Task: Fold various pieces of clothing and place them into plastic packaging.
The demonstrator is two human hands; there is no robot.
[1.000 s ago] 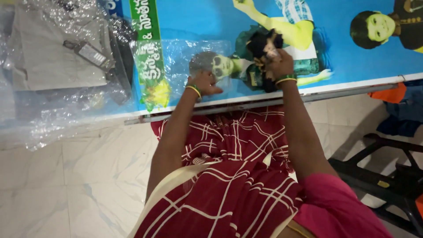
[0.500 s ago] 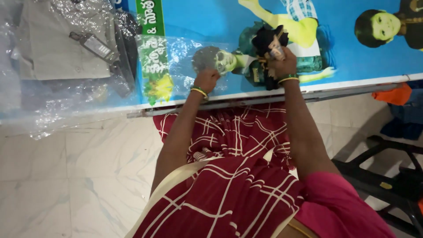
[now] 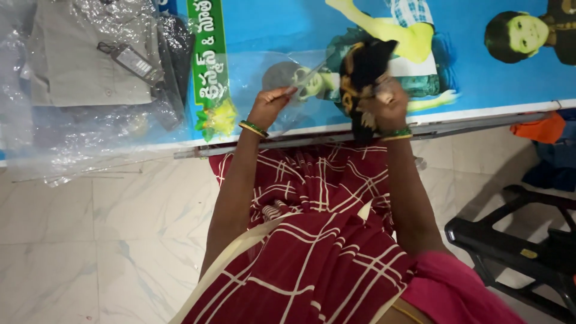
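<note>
Blue printed table [image 3: 468,78]: left hand [image 3: 270,108] pinches the edge of a clear plastic bag [image 3: 270,69]; right hand [image 3: 384,105] grips a bunched dark cloth [image 3: 363,66].

Clear plastic bag [image 3: 84,120] holding folded beige garment at left, grey hang tag [image 3: 133,60], green vertical label strip [image 3: 207,54] beside it

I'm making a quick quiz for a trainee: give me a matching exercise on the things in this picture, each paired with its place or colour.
Things:
1. dark cloth bundle
2. clear plastic bag
3. folded beige shirt
4. plastic chair

Descriptions:
A. black, on the floor at lower right
B. gripped in the right hand
C. wrapped in plastic, far left of the table
D. pinched by the left hand

Pairs: 1-B, 2-D, 3-C, 4-A
</note>
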